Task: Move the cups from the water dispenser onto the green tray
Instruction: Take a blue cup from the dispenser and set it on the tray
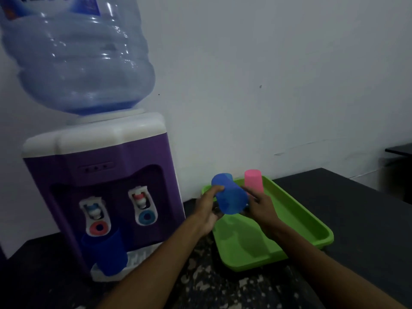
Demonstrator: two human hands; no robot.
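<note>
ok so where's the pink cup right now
In the head view the pink cup stands upside down at the far end of the green tray, right of centre, just behind the blue cup held in both hands.

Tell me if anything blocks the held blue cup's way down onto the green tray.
Nothing visible does. Both the left hand and right hand hold the blue cup tilted above the green tray. The pink cup stands at the tray's far end; the near floor is bare.

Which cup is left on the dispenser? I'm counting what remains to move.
The dark blue cup on the dispenser's drip tray. The pink cup stands on the green tray; both hands hold another blue cup.
</note>
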